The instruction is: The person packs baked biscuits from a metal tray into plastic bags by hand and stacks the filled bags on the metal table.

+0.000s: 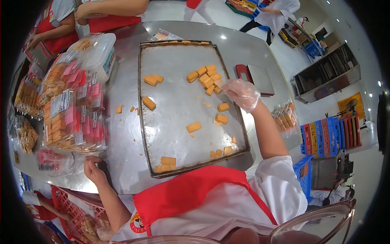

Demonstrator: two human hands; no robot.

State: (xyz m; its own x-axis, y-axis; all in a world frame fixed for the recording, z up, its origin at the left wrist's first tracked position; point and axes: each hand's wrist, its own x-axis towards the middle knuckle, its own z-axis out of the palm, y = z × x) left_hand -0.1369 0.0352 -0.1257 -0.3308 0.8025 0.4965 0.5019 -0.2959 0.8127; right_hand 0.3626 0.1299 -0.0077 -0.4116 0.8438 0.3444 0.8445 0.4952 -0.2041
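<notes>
My right hand (pixel 242 94), in a clear plastic glove, is over the right side of a large metal baking tray (pixel 170 110). Its fingers are drawn together at the edge of a cluster of golden rectangular biscuits (pixel 207 81); whether a biscuit is between the fingertips is hidden. More biscuits lie scattered on the tray, including a stack (pixel 149 103) at its left and a few pieces (pixel 165 164) near the front edge. My bare left hand (pixel 95 170) is by the table's front edge, fingers curled in, with nothing visible in it. It is nearest the packed biscuit bags (pixel 61 118).
A plastic tub (pixel 101 57) stands behind the bags. Right of the tray sit a red-and-grey scale (pixel 260 80) and a bag of biscuits (pixel 285 117). Crumbs (pixel 118 109) dot the metal table. Co-workers in red aprons (pixel 113 24) stand at the far side. A red crate (pixel 69 203) is at lower left.
</notes>
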